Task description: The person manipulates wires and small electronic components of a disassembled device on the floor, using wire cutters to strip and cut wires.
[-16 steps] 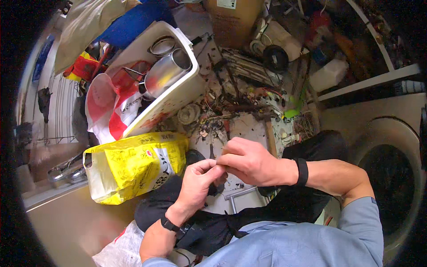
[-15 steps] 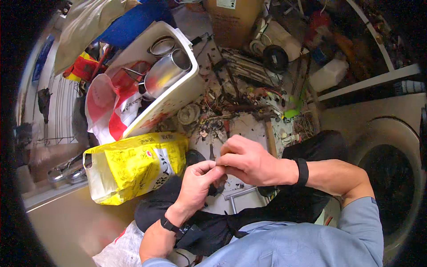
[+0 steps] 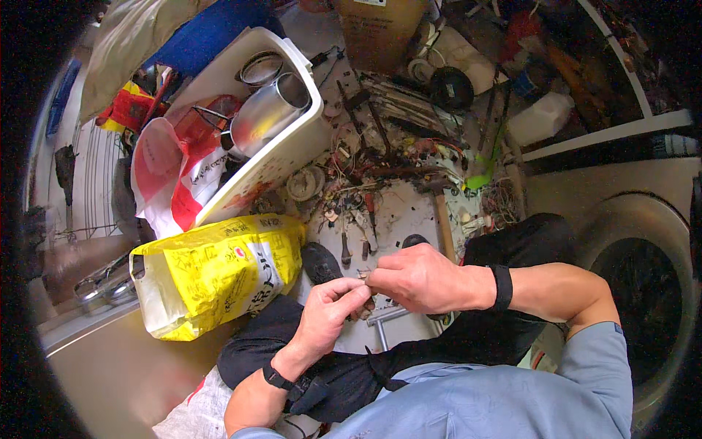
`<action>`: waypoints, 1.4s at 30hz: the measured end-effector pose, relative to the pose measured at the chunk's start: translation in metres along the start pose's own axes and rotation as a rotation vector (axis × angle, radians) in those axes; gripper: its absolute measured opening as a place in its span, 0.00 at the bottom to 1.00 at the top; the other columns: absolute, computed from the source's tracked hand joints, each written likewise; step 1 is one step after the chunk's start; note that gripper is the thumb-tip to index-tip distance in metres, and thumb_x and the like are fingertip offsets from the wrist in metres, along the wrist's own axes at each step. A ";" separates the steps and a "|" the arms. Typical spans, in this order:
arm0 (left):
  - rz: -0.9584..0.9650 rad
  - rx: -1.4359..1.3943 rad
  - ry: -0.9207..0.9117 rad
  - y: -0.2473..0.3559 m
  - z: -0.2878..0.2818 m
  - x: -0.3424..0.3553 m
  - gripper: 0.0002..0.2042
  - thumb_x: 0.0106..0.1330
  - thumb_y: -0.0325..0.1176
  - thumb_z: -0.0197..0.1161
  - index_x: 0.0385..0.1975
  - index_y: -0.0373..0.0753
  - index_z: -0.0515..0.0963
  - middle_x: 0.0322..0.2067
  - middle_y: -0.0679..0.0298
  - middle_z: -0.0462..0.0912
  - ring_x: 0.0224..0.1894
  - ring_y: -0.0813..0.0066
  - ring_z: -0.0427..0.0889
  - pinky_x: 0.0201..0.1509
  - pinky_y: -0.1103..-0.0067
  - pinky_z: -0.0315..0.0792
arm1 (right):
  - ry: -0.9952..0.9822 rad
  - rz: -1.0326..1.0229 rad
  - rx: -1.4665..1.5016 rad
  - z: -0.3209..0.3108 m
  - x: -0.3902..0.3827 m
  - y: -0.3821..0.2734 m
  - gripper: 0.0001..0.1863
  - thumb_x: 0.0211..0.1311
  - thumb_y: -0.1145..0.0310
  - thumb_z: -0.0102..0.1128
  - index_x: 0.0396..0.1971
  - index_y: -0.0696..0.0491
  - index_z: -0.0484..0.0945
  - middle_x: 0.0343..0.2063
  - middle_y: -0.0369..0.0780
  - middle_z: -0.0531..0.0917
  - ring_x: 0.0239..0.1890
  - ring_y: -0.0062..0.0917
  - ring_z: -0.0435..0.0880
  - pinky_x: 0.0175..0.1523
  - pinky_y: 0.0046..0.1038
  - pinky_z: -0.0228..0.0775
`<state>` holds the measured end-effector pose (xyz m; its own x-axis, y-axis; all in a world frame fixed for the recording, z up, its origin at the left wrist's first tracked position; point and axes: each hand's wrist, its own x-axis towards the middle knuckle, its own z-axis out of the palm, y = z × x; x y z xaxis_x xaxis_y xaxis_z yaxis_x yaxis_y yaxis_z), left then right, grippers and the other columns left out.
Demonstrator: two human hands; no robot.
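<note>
The person sits on the floor (image 3: 409, 212), which is white and covered with wires, screws and small tools. Both hands meet above the lap. The left hand (image 3: 325, 318) and the right hand (image 3: 417, 278) pinch together one small part (image 3: 363, 275) between the fingertips; what the part is I cannot tell, it is too small. Just left of the hands stands a yellow bag (image 3: 219, 274). Behind it a white tub (image 3: 281, 157) lies tilted, with a metal pot (image 3: 267, 113) and a red-and-white plastic bag (image 3: 175, 172) inside. A cardboard box (image 3: 380, 33) stands far behind. At the right is the round door of a washing machine (image 3: 643, 293).
</note>
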<state>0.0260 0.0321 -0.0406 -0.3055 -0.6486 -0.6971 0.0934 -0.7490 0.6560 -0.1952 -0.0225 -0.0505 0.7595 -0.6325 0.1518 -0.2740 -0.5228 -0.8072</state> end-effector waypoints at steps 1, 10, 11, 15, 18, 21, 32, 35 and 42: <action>0.000 -0.001 0.000 -0.001 -0.001 0.001 0.10 0.69 0.34 0.63 0.40 0.34 0.83 0.30 0.68 0.85 0.30 0.86 0.75 0.36 0.85 0.69 | 0.031 -0.029 0.000 0.001 0.001 0.000 0.07 0.52 0.74 0.61 0.29 0.53 0.72 0.24 0.43 0.75 0.28 0.43 0.80 0.31 0.42 0.74; 0.033 -0.038 0.031 0.011 -0.002 -0.001 0.09 0.70 0.34 0.63 0.37 0.35 0.84 0.28 0.67 0.84 0.28 0.84 0.77 0.33 0.84 0.71 | 0.092 0.024 0.030 -0.011 0.007 0.002 0.04 0.53 0.73 0.65 0.27 0.52 0.77 0.25 0.44 0.77 0.30 0.44 0.81 0.33 0.41 0.74; 0.056 -0.030 0.017 0.014 -0.001 -0.001 0.09 0.70 0.34 0.63 0.37 0.35 0.84 0.27 0.68 0.83 0.27 0.85 0.77 0.33 0.85 0.70 | 0.112 0.028 0.054 -0.014 0.007 0.001 0.05 0.54 0.74 0.66 0.29 0.53 0.79 0.25 0.43 0.78 0.30 0.42 0.81 0.33 0.39 0.74; 0.155 0.004 0.016 0.022 0.006 -0.001 0.09 0.69 0.35 0.63 0.35 0.35 0.83 0.26 0.68 0.83 0.27 0.85 0.76 0.33 0.85 0.69 | 0.143 0.067 0.106 -0.026 0.011 -0.005 0.05 0.56 0.73 0.68 0.31 0.55 0.81 0.27 0.42 0.81 0.32 0.39 0.83 0.35 0.34 0.74; 0.243 0.089 0.014 0.036 0.013 -0.004 0.09 0.68 0.35 0.63 0.34 0.36 0.83 0.26 0.69 0.82 0.27 0.85 0.76 0.32 0.85 0.68 | 0.139 0.112 0.118 -0.043 0.010 -0.016 0.06 0.59 0.70 0.68 0.32 0.56 0.82 0.29 0.44 0.84 0.34 0.38 0.85 0.40 0.33 0.76; 0.343 0.090 -0.035 0.045 0.020 -0.006 0.09 0.68 0.35 0.64 0.36 0.35 0.83 0.26 0.69 0.83 0.27 0.86 0.76 0.32 0.85 0.68 | 0.167 0.190 0.079 -0.059 0.008 -0.035 0.06 0.60 0.71 0.66 0.33 0.56 0.83 0.30 0.43 0.85 0.34 0.33 0.86 0.40 0.30 0.77; 0.576 0.019 -0.346 0.080 0.068 -0.014 0.09 0.69 0.35 0.63 0.35 0.35 0.82 0.27 0.69 0.81 0.26 0.85 0.75 0.29 0.85 0.67 | 0.458 0.175 -0.267 -0.105 -0.031 -0.117 0.06 0.59 0.72 0.67 0.34 0.56 0.84 0.30 0.43 0.86 0.32 0.31 0.86 0.38 0.29 0.77; 0.581 -0.020 -0.419 0.083 0.081 -0.017 0.09 0.69 0.36 0.62 0.34 0.35 0.82 0.26 0.70 0.81 0.25 0.86 0.74 0.28 0.85 0.66 | 0.499 0.173 -0.368 -0.104 -0.043 -0.133 0.05 0.58 0.73 0.67 0.33 0.57 0.84 0.30 0.45 0.86 0.33 0.32 0.87 0.38 0.29 0.77; 0.614 0.085 -0.460 0.090 0.090 0.005 0.11 0.72 0.36 0.59 0.40 0.34 0.83 0.33 0.69 0.83 0.34 0.84 0.78 0.41 0.84 0.72 | 0.698 0.405 0.018 -0.116 -0.076 -0.145 0.06 0.66 0.74 0.61 0.35 0.60 0.84 0.24 0.33 0.82 0.27 0.13 0.78 0.32 0.19 0.71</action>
<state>-0.0521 -0.0264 0.0411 -0.5875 -0.8089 -0.0231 0.3059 -0.2484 0.9191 -0.2819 0.0354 0.1205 0.0578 -0.9850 0.1624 -0.4347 -0.1712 -0.8841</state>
